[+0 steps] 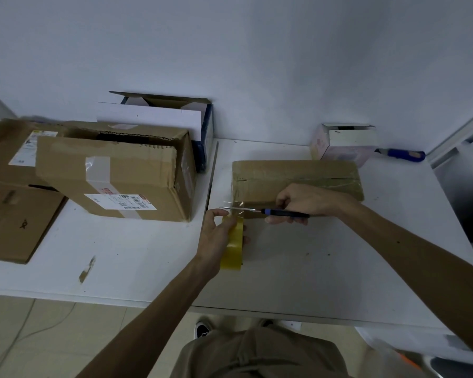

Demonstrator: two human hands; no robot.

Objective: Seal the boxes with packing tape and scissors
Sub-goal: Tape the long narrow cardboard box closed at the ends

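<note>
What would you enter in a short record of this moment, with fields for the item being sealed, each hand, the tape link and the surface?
Being sealed: flat brown cardboard box, flaps closed, taped along the top seam
Left hand: grips the yellow roll of packing tape
Link: clear tape strip stretched from roll to the box's near left corner
Right hand: holds blue-handled metal scissors, blades at the strip
Surface: white table

My left hand [216, 237] curled round tape roll [234, 252]; my right hand [306, 201] grips scissors [281, 213]; both forearms reaching forward.
</note>
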